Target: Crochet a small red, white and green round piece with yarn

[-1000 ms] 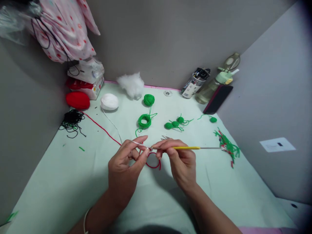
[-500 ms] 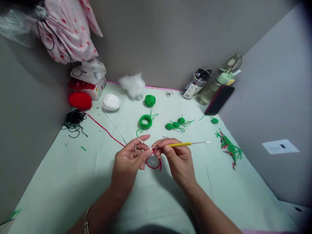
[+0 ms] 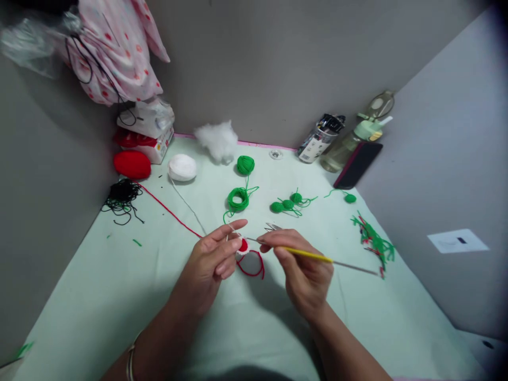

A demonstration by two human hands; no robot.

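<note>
Between the thumb and fingers of my left hand (image 3: pixel 212 259) is a small round crochet piece (image 3: pixel 243 245), red in the middle with a white edge. White yarn runs over my raised left index finger. My right hand (image 3: pixel 305 267) grips a crochet hook (image 3: pixel 309 254) by its yellow handle; its thin left tip reaches the upper edge of the piece, and the other metal end points right. A red yarn tail (image 3: pixel 251 274) loops on the table below the piece. Scissors (image 3: pixel 273 227) lie partly hidden behind my right hand.
Red yarn (image 3: pixel 132 164), white yarn (image 3: pixel 182 168), black yarn (image 3: pixel 123 196) and a green yarn coil (image 3: pixel 237 199) lie beyond my hands. Several small green crochet balls (image 3: pixel 288 205) sit right of the coil. Further right are yarn scraps (image 3: pixel 373 241), a phone (image 3: pixel 357 165) and a bottle (image 3: pixel 345 148).
My right hand has moved right and turned, so the hook slants more and its far end points lower. The red and white piece now shows more openly beside my left fingertips.
</note>
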